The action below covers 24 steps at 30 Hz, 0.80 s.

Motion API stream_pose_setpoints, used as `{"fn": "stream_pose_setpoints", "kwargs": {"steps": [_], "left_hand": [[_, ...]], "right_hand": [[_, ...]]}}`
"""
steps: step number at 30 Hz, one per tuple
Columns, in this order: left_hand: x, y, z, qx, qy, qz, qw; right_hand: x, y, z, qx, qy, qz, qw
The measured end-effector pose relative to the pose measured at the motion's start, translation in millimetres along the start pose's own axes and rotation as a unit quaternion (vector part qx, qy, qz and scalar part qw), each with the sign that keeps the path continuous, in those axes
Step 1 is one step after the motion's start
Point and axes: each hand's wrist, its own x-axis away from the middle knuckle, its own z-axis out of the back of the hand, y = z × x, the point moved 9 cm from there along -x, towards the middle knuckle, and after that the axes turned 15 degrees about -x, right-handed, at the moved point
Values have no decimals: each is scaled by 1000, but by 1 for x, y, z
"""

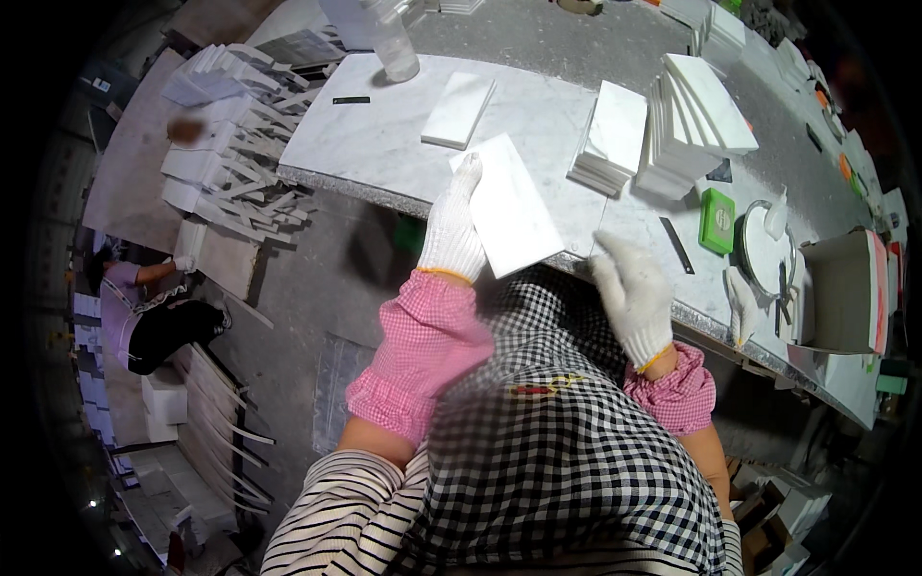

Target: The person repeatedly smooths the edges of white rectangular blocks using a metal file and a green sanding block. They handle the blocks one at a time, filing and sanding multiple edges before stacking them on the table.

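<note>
A white rectangular marble tile [516, 206] is held tilted at the table's near edge by my left hand [455, 226]. That hand wears a white knit glove and grips the tile along its left side, thumb on the face. My right hand [634, 293], gloved the same way, is near the table edge to the right of the tile, apart from it. Its fingers are spread and hold nothing. Another white tile [459, 109] lies flat just beyond the held one. A short stack of tiles [612, 134] and a taller, fanned stack [687, 130] stand farther right.
On the marble tabletop [547, 106] are a clear bottle [399, 60], a dark strip [351, 100], a black flat strip [676, 246], a green box [716, 221], a round white dish [768, 240], a loose glove [740, 302] and an open cardboard box [845, 293]. A person [144, 298] works at left.
</note>
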Motion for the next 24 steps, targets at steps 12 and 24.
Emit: {"fn": "stream_pose_setpoints", "kwargs": {"steps": [12,24], "left_hand": [[5,-1,-9,22,-1,-18,1000],[7,-26,-13,110,-23,0,994]], "right_hand": [[16,2,-87,-302,-227,-305,874],[16,8,-85,-448,-89,-252,853]]}}
